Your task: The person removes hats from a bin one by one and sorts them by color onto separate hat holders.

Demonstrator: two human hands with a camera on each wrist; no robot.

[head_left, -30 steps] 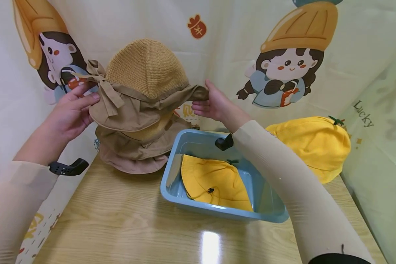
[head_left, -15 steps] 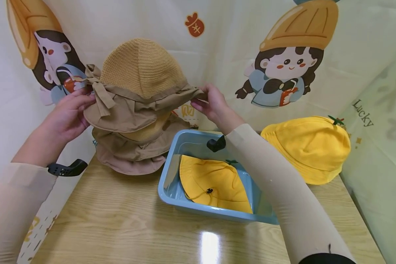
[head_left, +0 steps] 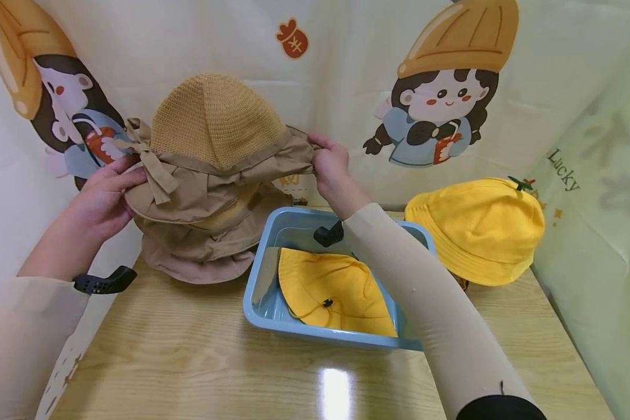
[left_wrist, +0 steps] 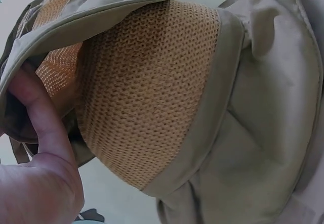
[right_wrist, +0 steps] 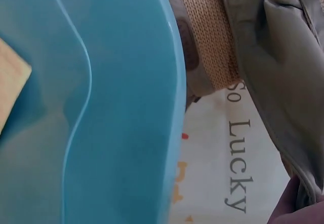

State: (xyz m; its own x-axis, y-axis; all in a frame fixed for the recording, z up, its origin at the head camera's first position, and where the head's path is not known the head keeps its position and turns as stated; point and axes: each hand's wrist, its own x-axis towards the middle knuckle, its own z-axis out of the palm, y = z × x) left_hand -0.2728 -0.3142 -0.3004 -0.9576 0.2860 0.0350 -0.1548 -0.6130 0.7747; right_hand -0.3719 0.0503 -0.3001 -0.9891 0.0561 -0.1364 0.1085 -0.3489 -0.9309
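A straw sun hat with a khaki cloth brim and side bow is held between both hands, above a stack of hats. My left hand grips the brim at the left, below the bow; in the left wrist view its fingers reach under the cloth. On the right, my right hand pinches the brim's other end. Below sits a second straw hat with a khaki brim, partly covered in the head view. A pinkish brim shows lowest, its crown hidden.
Right of the stack stands a blue plastic bin with a folded yellow hat inside. Another yellow hat with a green leaf sits behind and right of it. A printed curtain backs the wooden table.
Both hands have lowered the straw hat a little toward the stack. The right hand's fingers, straighter earlier, are now curled at the brim. The whole view has shifted slightly.
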